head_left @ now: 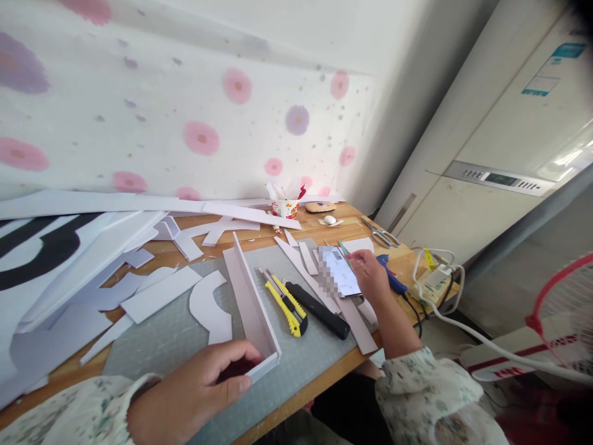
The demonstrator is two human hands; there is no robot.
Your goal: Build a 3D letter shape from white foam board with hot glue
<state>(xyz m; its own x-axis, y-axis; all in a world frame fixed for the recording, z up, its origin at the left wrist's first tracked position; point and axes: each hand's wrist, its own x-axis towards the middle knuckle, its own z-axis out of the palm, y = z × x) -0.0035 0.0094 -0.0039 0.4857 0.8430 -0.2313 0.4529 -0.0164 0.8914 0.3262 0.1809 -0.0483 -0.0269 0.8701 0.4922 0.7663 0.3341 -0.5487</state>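
Here's the left hand, low at the near edge, back turned up, wrist coming out of a floral sleeve; its grip pinches the near end of the white folded strip, thumb outside, fingers inside the little wall; that strip lies on the grey mat, reaching away across the worktop; and over to the right hand, forearm angled up and leftward, knuckles bent, fingers bunched at the right edge of a phone; whether that grip is closed on anything, I can't tell; between the hands rest a yellow cutter and a black-handled tool, side by side; a curved white piece sits left of the strip.
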